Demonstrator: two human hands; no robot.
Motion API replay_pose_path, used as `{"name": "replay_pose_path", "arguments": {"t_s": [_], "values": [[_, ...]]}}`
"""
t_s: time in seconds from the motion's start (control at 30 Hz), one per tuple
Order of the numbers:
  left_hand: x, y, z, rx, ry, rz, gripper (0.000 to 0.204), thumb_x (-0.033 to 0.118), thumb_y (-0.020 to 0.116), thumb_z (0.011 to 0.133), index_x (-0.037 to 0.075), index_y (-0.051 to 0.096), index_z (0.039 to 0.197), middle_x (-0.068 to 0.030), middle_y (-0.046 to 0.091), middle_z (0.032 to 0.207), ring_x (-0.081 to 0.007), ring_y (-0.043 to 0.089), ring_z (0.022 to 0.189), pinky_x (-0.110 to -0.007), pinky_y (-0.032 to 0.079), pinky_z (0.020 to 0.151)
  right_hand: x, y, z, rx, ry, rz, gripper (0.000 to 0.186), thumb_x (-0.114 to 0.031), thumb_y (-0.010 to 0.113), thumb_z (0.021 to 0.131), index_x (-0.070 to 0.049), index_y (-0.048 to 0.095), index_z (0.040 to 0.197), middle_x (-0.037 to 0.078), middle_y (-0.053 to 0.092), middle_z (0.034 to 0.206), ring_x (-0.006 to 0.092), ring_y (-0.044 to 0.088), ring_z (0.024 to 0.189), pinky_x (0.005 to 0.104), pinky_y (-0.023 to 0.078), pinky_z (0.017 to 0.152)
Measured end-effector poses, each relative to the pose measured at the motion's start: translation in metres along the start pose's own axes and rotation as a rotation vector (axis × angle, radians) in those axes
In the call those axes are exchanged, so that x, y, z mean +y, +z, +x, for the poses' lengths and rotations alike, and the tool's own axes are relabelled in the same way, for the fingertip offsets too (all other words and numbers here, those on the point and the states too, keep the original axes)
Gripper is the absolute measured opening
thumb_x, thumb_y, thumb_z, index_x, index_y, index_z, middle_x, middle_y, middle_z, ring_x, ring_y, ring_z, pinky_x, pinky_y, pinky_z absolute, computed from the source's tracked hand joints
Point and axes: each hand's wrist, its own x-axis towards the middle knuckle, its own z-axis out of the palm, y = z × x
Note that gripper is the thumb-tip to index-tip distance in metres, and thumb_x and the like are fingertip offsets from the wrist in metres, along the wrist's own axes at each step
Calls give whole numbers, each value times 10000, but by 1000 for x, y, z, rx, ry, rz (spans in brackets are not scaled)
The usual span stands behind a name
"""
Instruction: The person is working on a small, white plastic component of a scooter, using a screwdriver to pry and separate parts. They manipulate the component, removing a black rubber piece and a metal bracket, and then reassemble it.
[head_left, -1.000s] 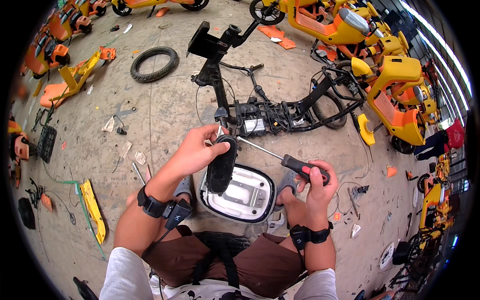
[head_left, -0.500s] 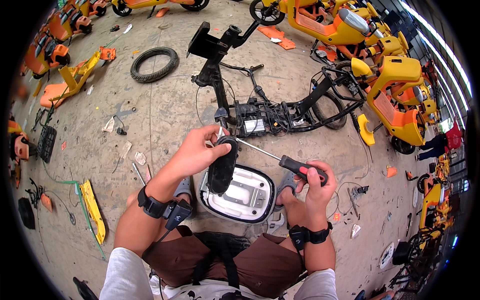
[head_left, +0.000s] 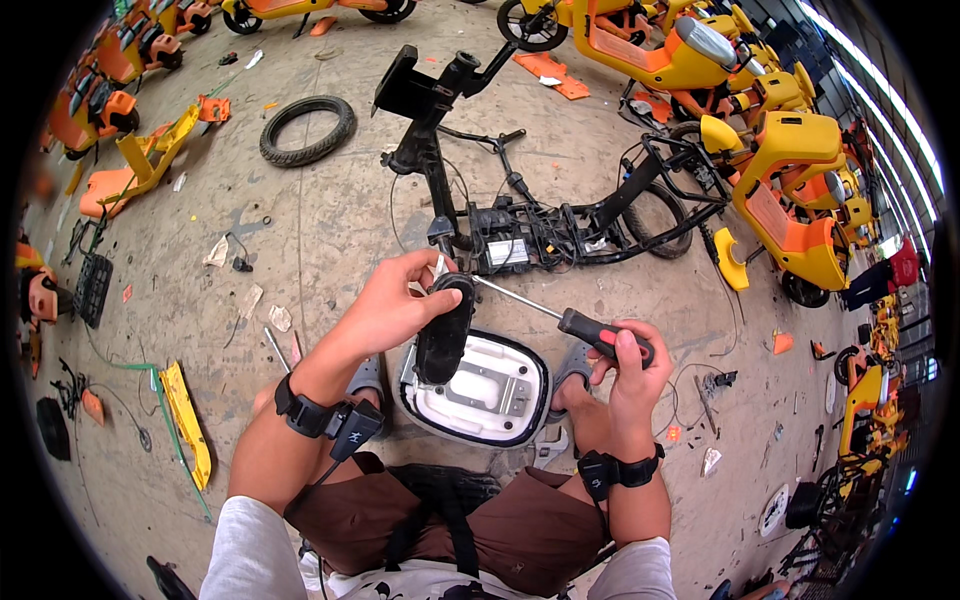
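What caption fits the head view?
Left hand steadies a black part while right hand drives a screwdriver.

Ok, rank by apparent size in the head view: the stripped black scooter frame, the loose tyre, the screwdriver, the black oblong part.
1. Stripped black scooter frame
2. Screwdriver, though nearness to the camera inflates it
3. Loose tyre and black oblong part look alike; unranked, since the tyre lies farther away.

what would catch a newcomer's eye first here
The two hands at centre: the left hand grips a black oval part over a white seat shell, while the right hand drives a screwdriver into it. Behind lies a stripped black scooter frame; orange-yellow scooters crowd the right.
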Motion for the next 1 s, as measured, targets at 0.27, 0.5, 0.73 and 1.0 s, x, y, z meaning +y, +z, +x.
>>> {"name": "replay_pose_path", "arguments": {"t_s": [0.27,0.5,0.73,1.0], "values": [[-1,15,-7,145,127,138,306,102,733,846,15,605,1110,-46,561,810,-145,610,695,-288,522,625,-8,8,-6,-15,27,-29,233,-137,669,925,18,598,1084,153,670,782,115,569,509,239,398,359],[-6,26,-7,277,289,284,332,90,731,838,9,590,1127,-141,658,929,-227,673,800,-333,571,687,-1,5,0,-74,76,97,398,-213,643,923,-18,481,1230,155,666,837,122,571,536,255,483,490],[0,33,-8,301,324,268,348,17,703,850,13,568,1171,-95,663,1186,-225,692,903,-315,617,679,12,-2,8,2,122,118,377,-153,581,906,-21,449,1234,157,644,947,127,578,617,233,476,502],[-4,35,-5,266,291,245,306,14,690,865,9,561,1143,-102,683,1205,-198,674,991,-326,611,701,14,-3,7,-20,41,108,357,-238,511,1002,-26,456,1284,131,643,885,101,549,563,227,458,486]]}}
